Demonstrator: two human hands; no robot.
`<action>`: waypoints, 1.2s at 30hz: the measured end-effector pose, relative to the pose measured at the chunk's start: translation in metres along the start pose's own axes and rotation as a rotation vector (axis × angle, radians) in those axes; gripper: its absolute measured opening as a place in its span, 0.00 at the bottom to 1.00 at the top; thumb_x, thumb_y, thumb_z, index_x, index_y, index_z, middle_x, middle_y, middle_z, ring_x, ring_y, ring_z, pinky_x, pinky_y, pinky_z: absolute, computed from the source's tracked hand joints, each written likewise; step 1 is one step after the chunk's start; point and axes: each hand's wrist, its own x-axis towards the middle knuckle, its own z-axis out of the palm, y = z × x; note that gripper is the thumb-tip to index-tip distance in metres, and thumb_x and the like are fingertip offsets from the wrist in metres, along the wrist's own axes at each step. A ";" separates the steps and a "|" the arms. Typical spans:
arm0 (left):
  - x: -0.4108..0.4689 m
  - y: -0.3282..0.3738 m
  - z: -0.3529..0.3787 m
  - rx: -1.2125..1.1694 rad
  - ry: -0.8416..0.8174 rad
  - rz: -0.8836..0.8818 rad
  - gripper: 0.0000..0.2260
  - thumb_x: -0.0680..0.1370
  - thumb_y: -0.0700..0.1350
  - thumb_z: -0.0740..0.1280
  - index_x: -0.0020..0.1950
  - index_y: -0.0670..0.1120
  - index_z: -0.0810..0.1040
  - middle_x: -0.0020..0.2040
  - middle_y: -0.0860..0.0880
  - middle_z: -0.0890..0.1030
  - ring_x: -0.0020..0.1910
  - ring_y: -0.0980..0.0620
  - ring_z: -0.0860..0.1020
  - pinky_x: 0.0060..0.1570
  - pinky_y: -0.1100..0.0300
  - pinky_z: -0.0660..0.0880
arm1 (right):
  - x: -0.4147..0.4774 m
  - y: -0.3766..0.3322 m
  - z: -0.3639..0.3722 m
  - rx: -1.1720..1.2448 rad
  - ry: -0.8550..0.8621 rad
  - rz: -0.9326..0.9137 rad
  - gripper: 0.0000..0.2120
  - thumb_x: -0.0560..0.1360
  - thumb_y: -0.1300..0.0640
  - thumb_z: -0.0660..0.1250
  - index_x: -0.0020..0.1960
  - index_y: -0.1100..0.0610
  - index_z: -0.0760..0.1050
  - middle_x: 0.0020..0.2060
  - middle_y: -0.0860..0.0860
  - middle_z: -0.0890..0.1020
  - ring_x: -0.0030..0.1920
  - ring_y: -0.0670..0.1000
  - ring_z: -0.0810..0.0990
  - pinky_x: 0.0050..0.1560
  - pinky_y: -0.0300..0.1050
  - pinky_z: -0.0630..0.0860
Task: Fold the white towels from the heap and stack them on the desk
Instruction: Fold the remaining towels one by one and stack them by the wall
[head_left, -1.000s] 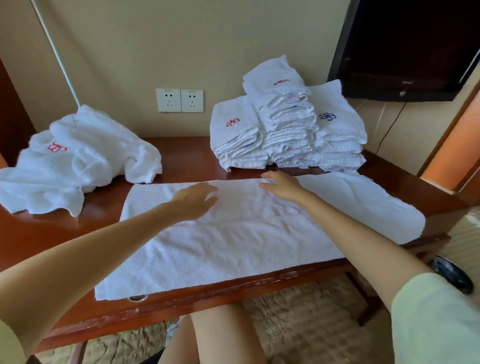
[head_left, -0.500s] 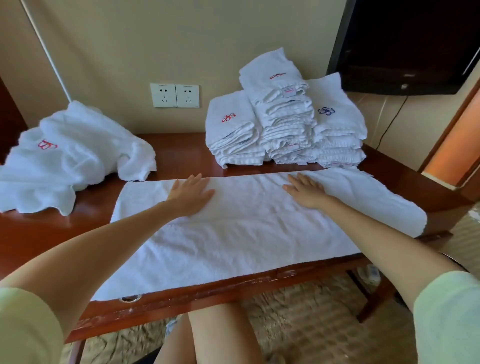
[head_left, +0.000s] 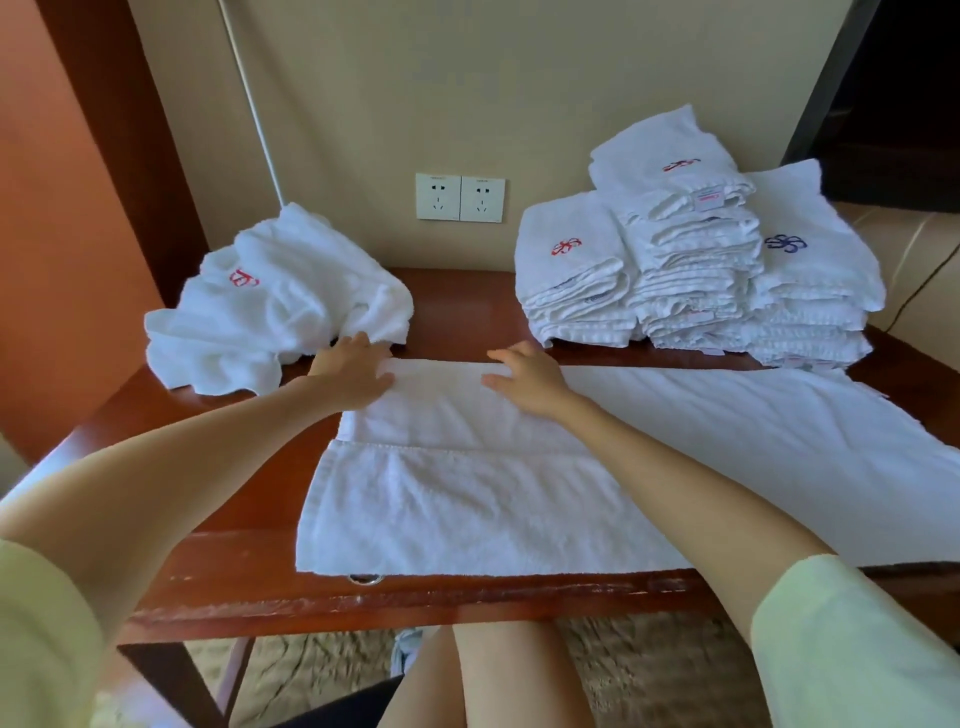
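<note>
Desk (head_left: 457, 312): one towel (head_left: 467, 499), three stacks (head_left: 691, 260), one heap (head_left: 280, 301); left hand (head_left: 353, 366), right hand (head_left: 527, 376) flat (grip wide).

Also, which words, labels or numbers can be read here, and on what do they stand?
Nothing can be read.
The sewn label on the folded stack: red print, too blurred.
The wall sockets: tiny print, too small.
The red emblem on the heap, the blue emblem on the stack: embroidered signs, no legible letters.

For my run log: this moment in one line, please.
left hand: flat on spread towel; right hand: same; heap: left; stacks: right
</note>
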 end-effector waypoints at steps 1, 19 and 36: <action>-0.001 -0.003 -0.003 -0.066 -0.011 -0.032 0.20 0.80 0.53 0.62 0.71 0.49 0.69 0.63 0.44 0.73 0.61 0.43 0.73 0.57 0.50 0.73 | 0.003 -0.003 0.001 -0.015 0.021 -0.012 0.27 0.77 0.40 0.63 0.73 0.49 0.67 0.67 0.53 0.69 0.70 0.55 0.65 0.73 0.49 0.56; -0.124 0.008 -0.051 -0.331 0.235 0.279 0.10 0.71 0.36 0.70 0.49 0.45 0.76 0.41 0.54 0.76 0.38 0.55 0.73 0.35 0.65 0.66 | -0.146 -0.023 -0.040 0.004 0.518 -0.496 0.08 0.71 0.54 0.75 0.41 0.56 0.77 0.37 0.44 0.76 0.36 0.45 0.75 0.34 0.41 0.70; -0.178 -0.020 -0.005 -0.109 0.105 0.576 0.14 0.64 0.41 0.61 0.48 0.51 0.75 0.48 0.57 0.72 0.49 0.55 0.68 0.42 0.64 0.68 | -0.197 -0.030 0.001 -0.055 0.205 -0.641 0.09 0.72 0.46 0.72 0.46 0.50 0.79 0.43 0.41 0.76 0.42 0.42 0.73 0.36 0.34 0.70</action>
